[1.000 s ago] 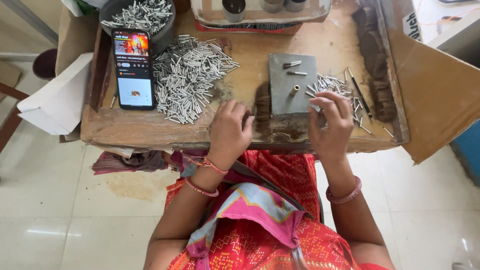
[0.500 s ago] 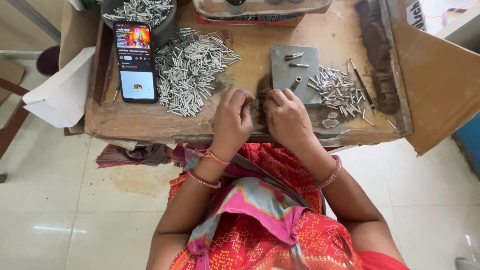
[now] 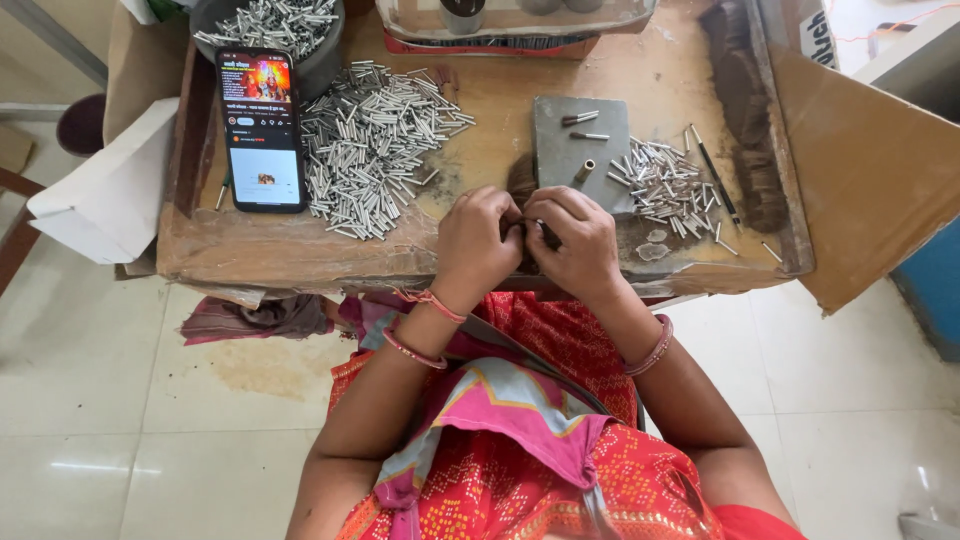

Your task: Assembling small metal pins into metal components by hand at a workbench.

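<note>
Both hands are at the near edge of the workbench [image 3: 480, 262], knuckles together. Our left hand [image 3: 487, 238] and right hand [image 3: 577, 240] curl their fingers inward, pinching one small dark piece [image 3: 540, 232] between the fingertips; what it is, we cannot tell. Just beyond them sits one grey metal block [image 3: 580, 150], with three short metal pins [image 3: 581, 119] lying on it. To its right, a small heap of metal pins [image 3: 660, 185], too many to count, and one thin dark rod [image 3: 712, 172] beside them. Left of centre spreads one large pile of metal tubes [image 3: 375, 140], again beyond counting. One smartphone [image 3: 260, 128] lies near the left edge, screen lit. At the far left corner stands one dark bowl [image 3: 325, 62] filled with more tubes. One clear tray [image 3: 515, 22] sits at the far edge.
</note>
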